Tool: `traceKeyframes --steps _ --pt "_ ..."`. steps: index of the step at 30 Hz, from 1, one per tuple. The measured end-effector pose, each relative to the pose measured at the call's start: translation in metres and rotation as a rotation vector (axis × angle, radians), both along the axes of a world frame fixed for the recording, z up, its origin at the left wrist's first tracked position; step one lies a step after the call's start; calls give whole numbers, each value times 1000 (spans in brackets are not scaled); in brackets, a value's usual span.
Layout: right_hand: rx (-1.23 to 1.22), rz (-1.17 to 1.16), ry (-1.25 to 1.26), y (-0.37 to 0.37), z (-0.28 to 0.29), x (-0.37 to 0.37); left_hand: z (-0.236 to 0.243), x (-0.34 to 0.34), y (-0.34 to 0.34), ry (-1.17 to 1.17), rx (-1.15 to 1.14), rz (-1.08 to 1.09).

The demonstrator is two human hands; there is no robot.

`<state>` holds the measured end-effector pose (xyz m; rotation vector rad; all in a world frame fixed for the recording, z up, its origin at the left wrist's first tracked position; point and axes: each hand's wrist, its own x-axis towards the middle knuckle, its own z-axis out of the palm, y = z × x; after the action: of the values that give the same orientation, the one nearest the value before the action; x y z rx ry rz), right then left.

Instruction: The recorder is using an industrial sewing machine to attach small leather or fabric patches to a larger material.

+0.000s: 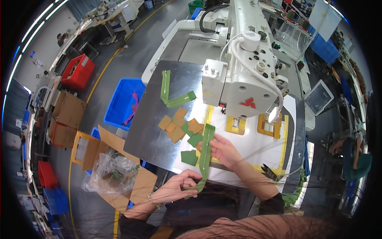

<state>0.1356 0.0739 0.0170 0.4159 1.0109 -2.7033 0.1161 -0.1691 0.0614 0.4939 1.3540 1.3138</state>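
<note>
**Green strip, 1 pc, w/ thin pale centre line: held betw. both hands at near edge of machine table**

Head view (sole view):

- Green strip (205,153): located over near edge of metal plate (149,137), in front of sewing machine (242,75). Long axis run approx. near–far, far end leaned slightly R; near end bent L, toward body.
- R hand (227,153): placed just R of strip, nearer its far end. Fingers bent, nearly closed; strip's R edge gripped approx. mid-length, tips partly hidden.
- L hand (175,188): placed L of & below strip, nearer its near end. Thumb & fingers drawn together; bent near end pinched, no gap seen. Strip extended up & R from these fingers; from R-hand fingers, it is found immediately L.
- Second strip (181,100), green, angled: laid flat on plate, far L, untouched.
- Tan patches (175,129), several, overlapped: laid L of held strip.
- Green patches (189,157), few: laid betw. tan patches & strip; nearest one close to L hand.
- Snips (269,172), dark: laid R of R hand, apart.
- Cardboard box (143,185), w/ clear plastic: stood on L, below table level.
</note>
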Motion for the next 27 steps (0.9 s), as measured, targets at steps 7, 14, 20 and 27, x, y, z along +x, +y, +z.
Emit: traceKeyframes --steps 7,14,20,27 --pt "114 -43 15 14 -11 -18 -22 23 -7 -376 79 266" --pt "207 -80 34 14 -8 -23 -27 25 -13 -416 106 300" --pt "247 -83 87 16 -6 -20 -38 24 -15 -392 102 217" --pt "279 -4 108 17 -6 -19 -67 27 -23 -319 137 166"
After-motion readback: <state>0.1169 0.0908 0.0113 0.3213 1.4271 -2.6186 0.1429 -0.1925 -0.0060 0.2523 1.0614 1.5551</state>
